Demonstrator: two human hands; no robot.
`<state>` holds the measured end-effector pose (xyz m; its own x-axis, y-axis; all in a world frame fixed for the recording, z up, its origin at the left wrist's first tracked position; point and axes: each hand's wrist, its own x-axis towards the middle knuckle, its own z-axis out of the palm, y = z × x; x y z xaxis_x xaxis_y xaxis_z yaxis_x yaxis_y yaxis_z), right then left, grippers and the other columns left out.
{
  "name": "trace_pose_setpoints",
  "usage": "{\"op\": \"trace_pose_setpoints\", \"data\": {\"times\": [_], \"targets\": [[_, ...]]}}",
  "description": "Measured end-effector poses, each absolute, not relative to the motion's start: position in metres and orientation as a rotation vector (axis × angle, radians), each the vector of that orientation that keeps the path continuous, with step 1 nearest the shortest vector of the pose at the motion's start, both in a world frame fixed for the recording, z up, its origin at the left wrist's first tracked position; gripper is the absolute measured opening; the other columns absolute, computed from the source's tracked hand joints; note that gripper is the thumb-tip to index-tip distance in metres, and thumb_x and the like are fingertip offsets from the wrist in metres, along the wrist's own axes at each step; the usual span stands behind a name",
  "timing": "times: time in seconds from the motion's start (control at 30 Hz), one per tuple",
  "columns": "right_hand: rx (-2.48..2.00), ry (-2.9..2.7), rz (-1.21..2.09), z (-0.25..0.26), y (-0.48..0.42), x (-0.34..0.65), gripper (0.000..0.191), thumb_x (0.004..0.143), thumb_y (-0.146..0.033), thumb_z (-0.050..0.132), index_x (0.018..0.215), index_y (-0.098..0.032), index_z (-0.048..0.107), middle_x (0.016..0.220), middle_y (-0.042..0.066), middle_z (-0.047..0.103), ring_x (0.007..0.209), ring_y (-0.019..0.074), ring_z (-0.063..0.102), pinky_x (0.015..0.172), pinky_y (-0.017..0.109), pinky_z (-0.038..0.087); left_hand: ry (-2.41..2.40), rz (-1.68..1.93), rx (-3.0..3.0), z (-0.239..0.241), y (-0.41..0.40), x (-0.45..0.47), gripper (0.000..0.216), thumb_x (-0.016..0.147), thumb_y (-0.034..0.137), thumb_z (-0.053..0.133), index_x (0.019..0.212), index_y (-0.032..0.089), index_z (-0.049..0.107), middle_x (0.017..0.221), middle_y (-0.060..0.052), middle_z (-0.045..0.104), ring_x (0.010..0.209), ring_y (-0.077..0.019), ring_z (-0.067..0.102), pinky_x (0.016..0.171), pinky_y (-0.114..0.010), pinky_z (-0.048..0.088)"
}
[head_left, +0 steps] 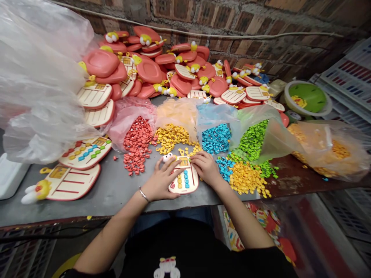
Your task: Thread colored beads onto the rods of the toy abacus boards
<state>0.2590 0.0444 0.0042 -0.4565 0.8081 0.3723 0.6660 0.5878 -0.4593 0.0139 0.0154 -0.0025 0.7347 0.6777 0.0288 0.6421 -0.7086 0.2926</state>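
Observation:
A cream toy panel (191,187) with a red rim lies on the table in front of me, with red, yellow and blue button pieces in its rows. My left hand (162,180) grips it from the left, thumb along the near edge and fingers across the upper part, hiding much of the red row. At the panel's upper right corner, the fingers of my right hand (205,166) are drawn together, pointing down; whatever may be between them is hidden. White bulging eyes (168,156) show at the panel's far left. Loose yellow pieces (185,150) lie just beyond it.
Bags spill red pieces (136,150), yellow pieces (173,136), blue pieces (216,138) and green pieces (252,139). A yellow heap (248,179) lies right. Panels with filled rows (87,152) and bare rows (74,183) lie left. Red-backed toys (149,70) pile against the brick wall.

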Motion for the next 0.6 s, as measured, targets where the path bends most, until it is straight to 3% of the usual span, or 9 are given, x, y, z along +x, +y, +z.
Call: {"op": "trace_pose_setpoints", "data": {"times": [0.17, 0.37, 0.47, 0.6], "targets": [[-1.175, -2.325, 0.413, 0.012, 0.051, 0.268, 0.010, 0.088, -0.021, 0.062, 0.088, -0.025, 0.071, 0.091, 0.004, 0.073, 0.101, 0.0263, 0.057, 0.091, 0.046, 0.041, 1.045, 0.218, 2.664, 0.000, 0.015, 0.015, 0.088, 0.070, 0.059, 0.067, 0.145, 0.026, 0.038, 0.157, -0.009, 0.026, 0.144, -0.0353, 0.017, 0.115, -0.053, -0.007], [-1.212, -2.236, 0.302, 0.005, 0.049, 0.264, 0.015, 0.092, -0.021, 0.056, 0.096, -0.024, 0.070, 0.101, 0.008, 0.069, 0.100, 0.0261, 0.057, 0.088, 0.045, 0.046, 1.036, 0.233, 2.651, -0.002, 0.016, 0.013, 0.087, 0.072, 0.064, 0.064, 0.146, 0.028, 0.037, 0.157, -0.008, 0.028, 0.144, -0.0344, 0.018, 0.115, -0.052, -0.008], [-1.111, -2.206, 0.415, 0.004, 0.043, 0.260, 0.018, 0.092, -0.024, 0.055, 0.104, -0.023, 0.068, 0.104, 0.010, 0.068, 0.100, 0.0253, 0.060, 0.088, 0.044, 0.049, 1.029, 0.227, 2.657, -0.002, 0.016, 0.013, 0.087, 0.072, 0.063, 0.064, 0.146, 0.027, 0.037, 0.157, -0.009, 0.026, 0.144, -0.0343, 0.017, 0.115, -0.052, -0.008], [-1.057, -2.201, 0.535, 0.000, 0.045, 0.258, 0.017, 0.094, -0.023, 0.052, 0.098, -0.023, 0.068, 0.096, 0.008, 0.070, 0.092, 0.0236, 0.063, 0.081, 0.041, 0.053, 1.044, 0.217, 2.661, -0.001, 0.016, 0.014, 0.087, 0.071, 0.059, 0.067, 0.146, 0.025, 0.037, 0.157, -0.011, 0.027, 0.144, -0.0341, 0.017, 0.114, -0.053, -0.008]]}}
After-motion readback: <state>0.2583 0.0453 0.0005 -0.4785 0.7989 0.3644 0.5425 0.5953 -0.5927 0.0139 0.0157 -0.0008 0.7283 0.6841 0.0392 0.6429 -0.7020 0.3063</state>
